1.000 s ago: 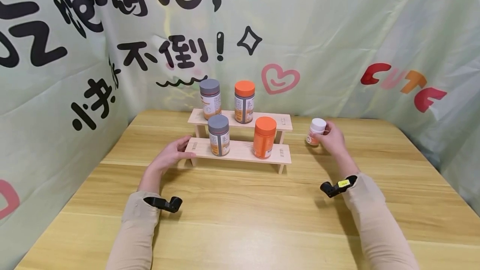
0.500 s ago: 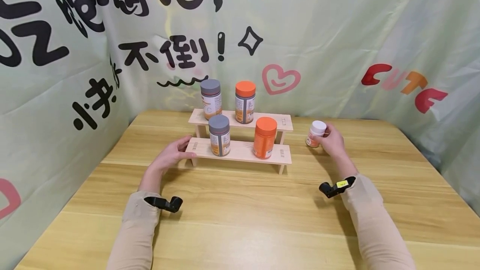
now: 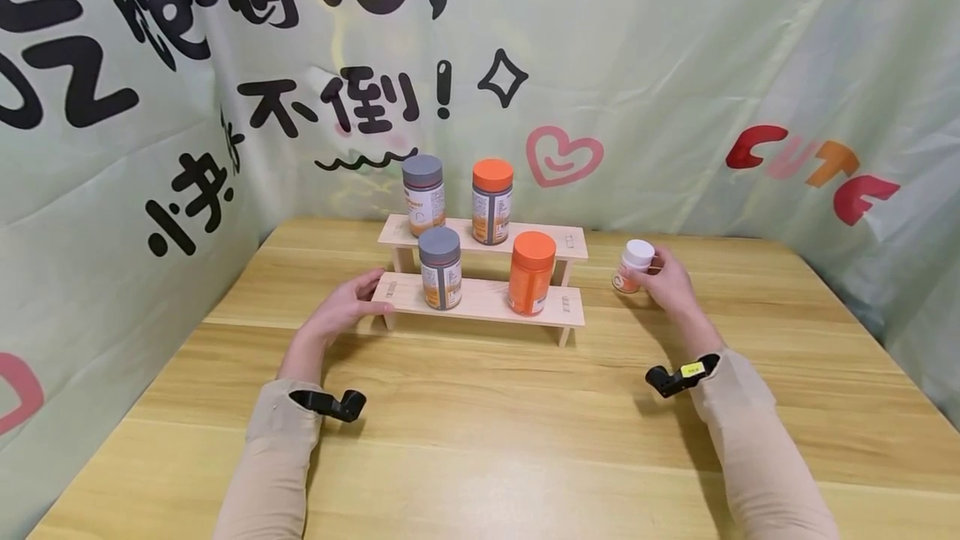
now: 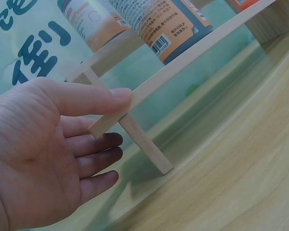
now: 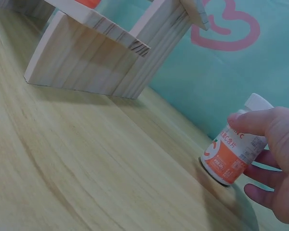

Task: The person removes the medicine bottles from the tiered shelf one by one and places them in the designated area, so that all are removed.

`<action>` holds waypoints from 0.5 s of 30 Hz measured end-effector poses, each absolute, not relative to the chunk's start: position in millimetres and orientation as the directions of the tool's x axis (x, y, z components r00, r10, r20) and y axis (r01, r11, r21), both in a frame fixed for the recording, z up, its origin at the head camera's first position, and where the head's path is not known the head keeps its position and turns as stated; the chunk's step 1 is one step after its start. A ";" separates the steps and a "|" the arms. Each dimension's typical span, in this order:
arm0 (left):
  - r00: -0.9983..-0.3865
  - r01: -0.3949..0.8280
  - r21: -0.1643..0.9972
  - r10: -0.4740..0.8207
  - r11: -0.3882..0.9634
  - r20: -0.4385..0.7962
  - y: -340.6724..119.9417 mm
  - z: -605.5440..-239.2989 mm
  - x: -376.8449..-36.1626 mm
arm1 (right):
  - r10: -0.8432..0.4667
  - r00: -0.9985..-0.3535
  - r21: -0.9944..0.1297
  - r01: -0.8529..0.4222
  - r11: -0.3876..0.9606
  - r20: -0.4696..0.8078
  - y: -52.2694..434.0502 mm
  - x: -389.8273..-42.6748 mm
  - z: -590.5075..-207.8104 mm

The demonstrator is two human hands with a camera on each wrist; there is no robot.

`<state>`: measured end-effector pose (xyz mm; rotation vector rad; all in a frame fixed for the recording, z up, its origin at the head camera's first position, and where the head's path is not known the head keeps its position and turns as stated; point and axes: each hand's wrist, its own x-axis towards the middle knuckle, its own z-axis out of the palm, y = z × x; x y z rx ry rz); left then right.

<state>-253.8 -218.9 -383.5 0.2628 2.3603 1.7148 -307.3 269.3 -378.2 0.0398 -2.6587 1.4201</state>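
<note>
Your right hand [image 3: 666, 280] curls round a small white-capped bottle [image 3: 632, 266] standing on the table [image 3: 480, 440], right of the wooden shelf [image 3: 480, 300]. It looks light, rigid and smooth: grip the body. Your left hand [image 3: 339, 312], fingers relaxed, touches the shelf's end; the wrist view alone shows the thumb [image 4: 94, 98] resting on its edge.

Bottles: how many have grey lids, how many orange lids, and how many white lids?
Grey lids: 2, the upper grey-lid bottle and the lower grey-lid bottle.
Orange lids: 2, the upper orange-lid bottle and the lower orange-lid bottle.
White lids: 1, the white-lid bottle in the right hand.
Total: 5.
</note>
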 end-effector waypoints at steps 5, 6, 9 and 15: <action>-0.962 0.026 0.949 0.268 0.314 -0.062 -218.8 -382.8 -253.8 | 0.023 -0.992 -0.836 -0.094 0.541 0.127 272.1 -302.4 -369.0; -0.962 0.027 0.948 0.268 0.316 -0.062 -218.9 -382.8 -253.8 | 0.021 -0.992 -0.840 -0.096 0.535 0.127 272.7 -301.3 -366.5; -0.961 0.028 0.946 0.268 0.323 -0.063 -219.1 -382.9 -253.6 | 0.011 -0.991 -0.845 -0.110 0.524 0.136 274.3 -297.7 -358.1; -0.962 0.021 0.946 0.265 0.325 -0.069 -218.8 -382.1 -252.8 | -0.027 -0.985 -0.831 -0.157 0.533 0.169 278.0 -292.5 -338.9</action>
